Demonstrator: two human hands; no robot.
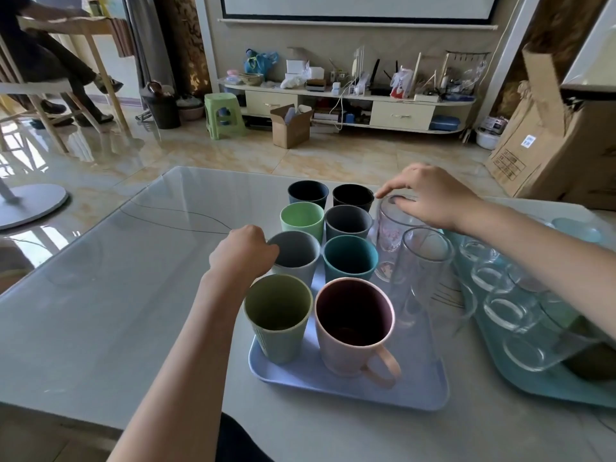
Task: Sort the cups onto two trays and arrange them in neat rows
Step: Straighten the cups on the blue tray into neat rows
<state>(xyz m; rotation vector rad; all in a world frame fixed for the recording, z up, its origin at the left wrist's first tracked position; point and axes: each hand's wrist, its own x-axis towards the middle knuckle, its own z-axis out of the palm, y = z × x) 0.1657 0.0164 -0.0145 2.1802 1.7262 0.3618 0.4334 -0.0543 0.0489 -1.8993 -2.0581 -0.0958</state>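
Upright, mouth up, the clear glass point(395, 225) is pinched at its rim by the right hand point(430, 195).

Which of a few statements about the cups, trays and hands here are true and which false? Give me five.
1. The pink handled mug stands on the pale blue tray. True.
2. The left hand grips a tall clear glass. False: it holds the grey plastic cup at its rim.
3. The right hand holds the rim of a clear glass tumbler. True.
4. The small clear glasses sit on the pale blue tray. False: they sit on the teal tray.
5. The coloured cups stand in two columns. True.
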